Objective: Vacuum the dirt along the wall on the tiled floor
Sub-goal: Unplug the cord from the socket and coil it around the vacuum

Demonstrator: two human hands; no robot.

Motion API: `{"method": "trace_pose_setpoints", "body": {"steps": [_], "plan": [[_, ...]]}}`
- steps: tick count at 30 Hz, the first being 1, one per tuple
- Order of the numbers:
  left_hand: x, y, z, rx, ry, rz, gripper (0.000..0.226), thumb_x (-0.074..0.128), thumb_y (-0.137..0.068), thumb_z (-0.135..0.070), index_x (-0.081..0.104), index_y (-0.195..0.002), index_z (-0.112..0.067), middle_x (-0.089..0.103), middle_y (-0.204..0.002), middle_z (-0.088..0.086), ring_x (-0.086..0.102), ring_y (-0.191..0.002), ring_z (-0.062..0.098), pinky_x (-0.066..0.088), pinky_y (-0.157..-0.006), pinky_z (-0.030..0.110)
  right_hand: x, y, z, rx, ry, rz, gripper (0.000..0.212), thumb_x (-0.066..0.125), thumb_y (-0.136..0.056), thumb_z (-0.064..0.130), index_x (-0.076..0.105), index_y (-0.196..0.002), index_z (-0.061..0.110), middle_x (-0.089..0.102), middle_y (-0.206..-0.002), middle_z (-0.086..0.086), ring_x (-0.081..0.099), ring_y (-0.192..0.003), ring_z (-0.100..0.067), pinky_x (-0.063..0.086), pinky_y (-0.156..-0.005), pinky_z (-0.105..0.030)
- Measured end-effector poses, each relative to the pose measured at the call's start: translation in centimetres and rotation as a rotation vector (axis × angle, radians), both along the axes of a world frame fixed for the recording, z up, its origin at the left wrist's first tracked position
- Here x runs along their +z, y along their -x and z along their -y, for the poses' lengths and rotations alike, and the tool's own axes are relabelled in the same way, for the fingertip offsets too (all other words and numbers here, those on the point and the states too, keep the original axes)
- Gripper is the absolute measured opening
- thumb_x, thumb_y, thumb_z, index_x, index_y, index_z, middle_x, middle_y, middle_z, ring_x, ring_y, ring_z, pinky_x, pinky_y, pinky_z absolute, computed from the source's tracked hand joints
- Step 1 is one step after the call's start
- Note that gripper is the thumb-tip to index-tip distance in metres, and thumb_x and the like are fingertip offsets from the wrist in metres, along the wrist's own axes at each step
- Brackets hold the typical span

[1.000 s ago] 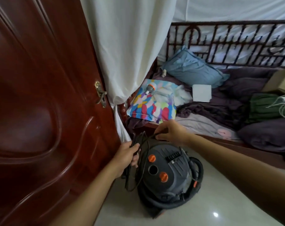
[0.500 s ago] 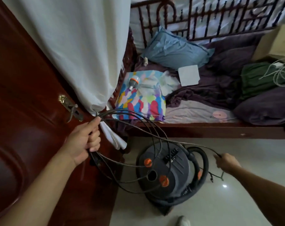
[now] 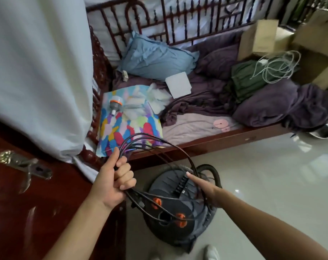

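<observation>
A dark grey canister vacuum [image 3: 170, 222] with orange knobs stands on the glossy tiled floor [image 3: 272, 184], close to the bed. Its black hose [image 3: 215, 171] curls round the far side of the body. My left hand [image 3: 115, 182] grips a bundle of black power cord loops [image 3: 159, 142] and holds them up above the vacuum. My right hand [image 3: 204, 191] reaches in from the right over the vacuum's top. Its index finger is stretched out and touches the cord loops near the hose end. The other fingers of that hand are mostly hidden.
A dark red wooden door [image 3: 37, 212] with a brass handle [image 3: 24, 166] is on the left, with a white curtain [image 3: 37, 72] beside it. The wooden bed [image 3: 215, 141] holds pillows, bedding, a colourful bag [image 3: 125, 132] and cardboard boxes [image 3: 262, 36]. A metal bowl [image 3: 323, 132] sits on the floor at the right.
My left hand has lifted the coiled cord off the vacuum. My right hand drew a length of cord out to the right, then came back to the loops above the vacuum.
</observation>
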State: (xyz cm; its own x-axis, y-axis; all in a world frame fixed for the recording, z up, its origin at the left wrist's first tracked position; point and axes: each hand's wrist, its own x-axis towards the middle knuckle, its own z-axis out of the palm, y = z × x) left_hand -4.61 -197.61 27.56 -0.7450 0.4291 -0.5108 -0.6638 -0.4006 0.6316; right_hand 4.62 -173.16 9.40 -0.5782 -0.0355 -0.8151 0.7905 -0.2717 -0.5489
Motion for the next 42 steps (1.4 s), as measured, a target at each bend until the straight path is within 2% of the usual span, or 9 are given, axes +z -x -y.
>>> {"method": "trace_pose_setpoints", "body": {"steps": [3, 5, 8, 13, 22, 25, 28, 35, 42], "plan": [[-2.1, 0.6, 1.0, -0.116, -0.116, 0.069, 0.051, 0.039, -0.094, -0.051, 0.038, -0.053, -0.020, 0.005, -0.045, -0.009, 0.002, -0.034, 0.008, 0.015, -0.028, 0.014, -0.7, 0.3, 1.5, -0.209, 0.267, 0.027, 0.069, 0.076, -0.078, 0.056, 0.062, -0.123, 0.005, 0.068, -0.122, -0.019, 0.071, -0.097, -0.038, 0.058, -0.086, -0.044], [-4.1, 1.4, 2.6, -0.186, -0.083, 0.124, 0.051, 0.041, -0.093, -0.050, 0.035, -0.052, -0.021, 0.004, -0.044, -0.008, 0.001, -0.034, 0.009, 0.014, -0.030, 0.015, -0.7, 0.5, 3.0, -0.317, 0.341, 0.041, 0.051, 0.063, -0.092, 0.045, 0.060, -0.117, 0.002, 0.072, -0.100, -0.018, 0.069, -0.067, -0.025, 0.058, -0.062, -0.028], [-8.9, 3.0, 5.8, -0.218, 0.071, 0.193, 0.048, 0.050, -0.089, -0.043, 0.029, -0.051, -0.021, 0.010, -0.039, -0.007, 0.005, -0.032, 0.009, 0.015, -0.031, 0.015, -2.0, 0.8, 4.2, -0.532, 0.277, 0.029, 0.025, 0.052, -0.100, 0.035, 0.060, -0.096, 0.011, 0.042, -0.053, 0.006, 0.032, -0.037, -0.005, 0.024, -0.037, -0.016], [-19.3, 4.0, 8.8, -0.249, 0.308, 0.334, 0.049, 0.055, -0.089, -0.029, 0.030, -0.048, -0.022, 0.014, -0.040, -0.007, 0.015, -0.031, 0.008, 0.018, -0.034, 0.021, -6.1, -0.7, 4.9, -0.598, -0.239, 0.045, 0.027, 0.053, -0.102, 0.028, 0.057, -0.081, 0.011, 0.033, -0.047, 0.007, 0.028, -0.033, -0.003, 0.024, -0.033, -0.016], [-37.2, 1.9, 8.1, -0.197, 0.697, 0.491, 0.033, 0.048, -0.095, -0.012, 0.038, -0.063, -0.014, 0.037, -0.036, -0.002, 0.041, -0.036, 0.014, 0.036, -0.057, 0.030, -17.9, -2.5, 5.7, -0.462, -0.575, 0.132, 0.019, 0.065, -0.095, 0.023, 0.062, -0.079, 0.013, 0.054, -0.064, 0.002, 0.048, -0.055, -0.009, 0.040, -0.049, -0.020], [-40.4, 2.3, 7.5, -0.276, 0.993, 0.294, 0.014, 0.055, -0.092, -0.012, 0.057, -0.081, -0.003, 0.063, -0.066, 0.011, 0.059, -0.068, 0.025, 0.040, -0.064, 0.033, -21.6, -2.7, 7.0, -0.399, -0.693, 0.147, 0.022, 0.062, -0.095, 0.030, 0.066, -0.083, 0.011, 0.065, -0.073, -0.003, 0.059, -0.072, -0.020, 0.047, -0.063, -0.031], [-40.5, 4.0, 5.8, -0.369, 1.151, -0.034, 0.014, 0.051, -0.093, -0.009, 0.055, -0.105, -0.004, 0.058, -0.100, 0.013, 0.051, -0.088, 0.025, 0.037, -0.074, 0.032, -23.4, -2.5, 8.0, -0.419, -0.802, 0.203, 0.022, 0.061, -0.094, 0.032, 0.068, -0.096, 0.011, 0.071, -0.094, -0.011, 0.064, -0.091, -0.027, 0.046, -0.074, -0.035], [-40.9, 6.6, 0.6, -0.593, 1.285, -0.531, 0.039, 0.039, -0.101, -0.043, 0.059, -0.115, -0.013, 0.051, -0.119, 0.013, 0.048, -0.113, 0.032, 0.031, -0.090, 0.034, -22.8, -1.9, 9.4, -0.562, -0.814, 0.281, 0.018, 0.064, -0.087, 0.026, 0.062, -0.105, 0.024, 0.071, -0.107, -0.003, 0.063, -0.105, -0.028, 0.044, -0.082, -0.033], [-42.7, 5.1, -2.1, -0.465, 1.386, -0.759, 0.056, 0.031, -0.096, -0.050, 0.059, -0.094, -0.002, 0.055, -0.108, 0.023, 0.051, -0.102, 0.041, 0.032, -0.078, 0.038, -24.5, -3.4, 8.9, -0.679, -0.963, 0.124, 0.040, 0.067, -0.075, 0.050, 0.057, -0.111, 0.036, 0.068, -0.100, 0.014, 0.064, -0.097, -0.015, 0.048, -0.082, -0.032]]}}
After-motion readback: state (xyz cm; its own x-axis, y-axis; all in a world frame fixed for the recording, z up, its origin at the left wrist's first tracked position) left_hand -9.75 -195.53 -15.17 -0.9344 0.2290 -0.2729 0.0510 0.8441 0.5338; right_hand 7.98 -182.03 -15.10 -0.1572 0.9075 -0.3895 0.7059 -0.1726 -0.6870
